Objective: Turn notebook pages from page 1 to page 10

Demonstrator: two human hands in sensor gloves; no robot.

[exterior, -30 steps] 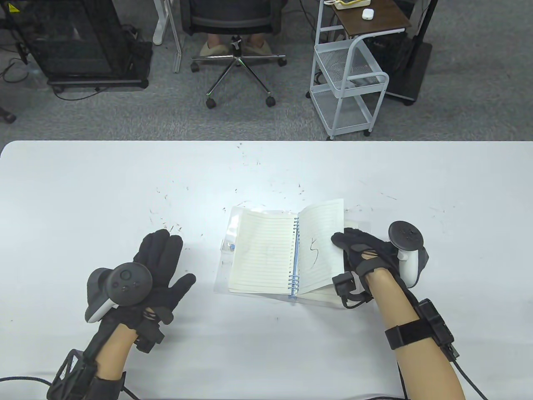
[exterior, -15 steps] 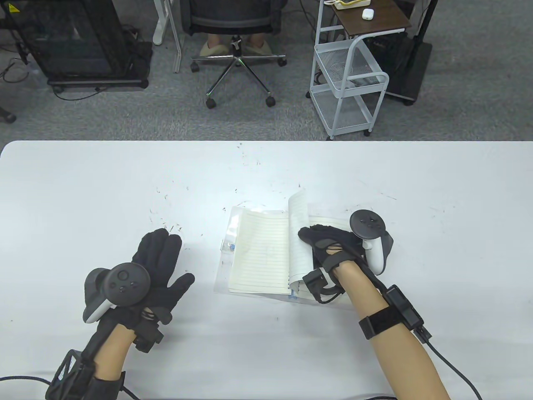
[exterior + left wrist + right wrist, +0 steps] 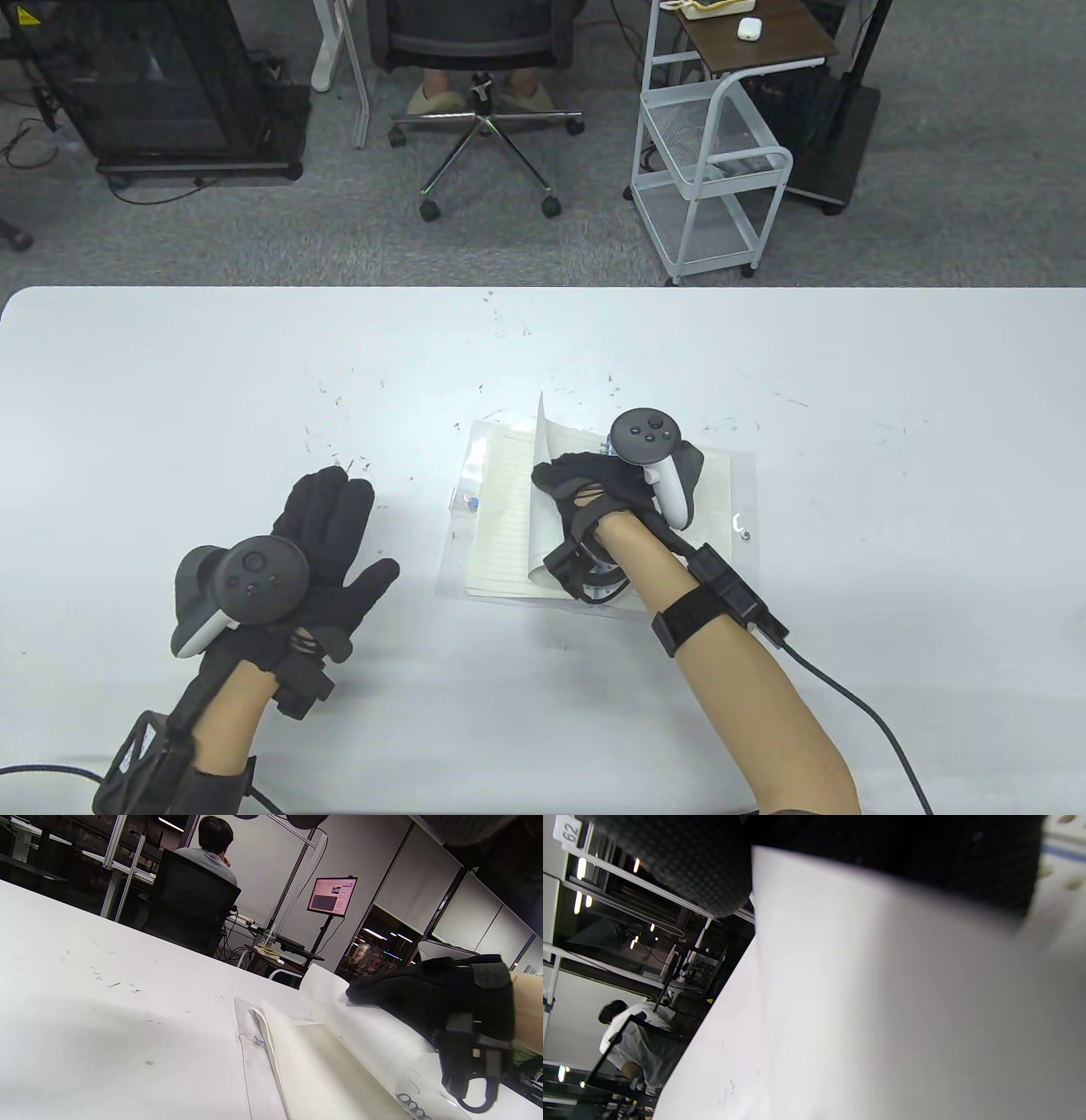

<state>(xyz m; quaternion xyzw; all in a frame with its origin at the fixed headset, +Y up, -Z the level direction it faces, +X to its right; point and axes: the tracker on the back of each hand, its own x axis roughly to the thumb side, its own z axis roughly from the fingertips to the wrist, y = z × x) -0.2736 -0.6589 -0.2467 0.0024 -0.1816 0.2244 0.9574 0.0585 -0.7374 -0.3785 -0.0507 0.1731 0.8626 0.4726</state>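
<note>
A spiral notebook (image 3: 496,518) with lined pages lies open at the table's middle. My right hand (image 3: 550,475) grips one page (image 3: 540,509) by its outer edge and holds it curled over the left-hand pages. The right-hand page (image 3: 713,480) lies flat, partly hidden by my forearm. My left hand (image 3: 335,518) rests flat on the table to the left of the notebook, fingers spread, holding nothing. The left wrist view shows the lifted page (image 3: 339,1005) under my right hand (image 3: 407,995). The right wrist view shows the page (image 3: 882,984) close up under my gloved fingers (image 3: 691,870).
A clear plastic cover (image 3: 742,501) spreads under the notebook. Small dark marks (image 3: 339,424) dot the white table (image 3: 170,382). A white wire cart (image 3: 708,170) and an office chair (image 3: 475,51) stand beyond the far edge. A cable (image 3: 857,705) trails from my right forearm.
My right hand lifted the right-hand page marked 5 and carried it leftward over the spiral, now above the left pages. My left hand has not moved.
</note>
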